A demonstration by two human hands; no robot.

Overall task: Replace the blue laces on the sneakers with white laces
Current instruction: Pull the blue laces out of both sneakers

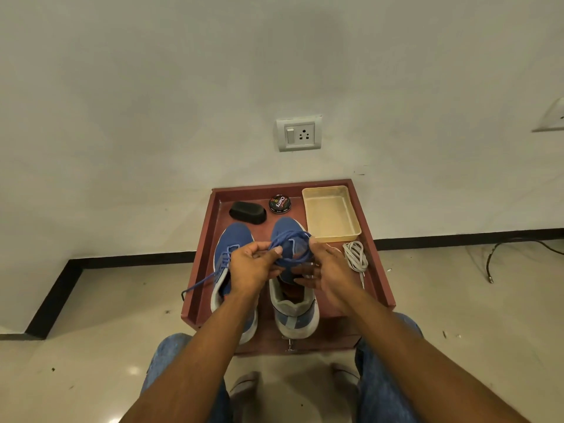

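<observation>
A loose blue shoelace (pixel 291 248), gathered into several loops, is held up between both hands above the right-hand blue fabric sneaker with a white sole (pixel 294 303). The left hand (pixel 254 265) pinches the loops between thumb and curled fingers. The right hand (pixel 325 271) holds the other side of the bundle, thumb raised at the top of the loops and fingers curled beneath them. The eyelets of this sneaker are hidden behind the hands and the bundle.

Just beside it stands the left-hand blue fabric sneaker (pixel 232 264), its own blue lace (pixel 201 280) threaded through the eyelets, one end trailing over the left rim of the reddish-brown wooden tray (pixel 201 270) on which both shoes stand.

A coiled bundle of white laces (pixel 355 256) lies on the tray to the right of the sneakers, near the right hand but apart from it. Behind it sits a shallow cream plastic tray (pixel 331 213). At the back of the wooden tray are a round black polish tin (pixel 280 204) and a black oval brush-like object (pixel 247 212). On the white wall above is a grey socket plate with a switch (pixel 299 133).
</observation>
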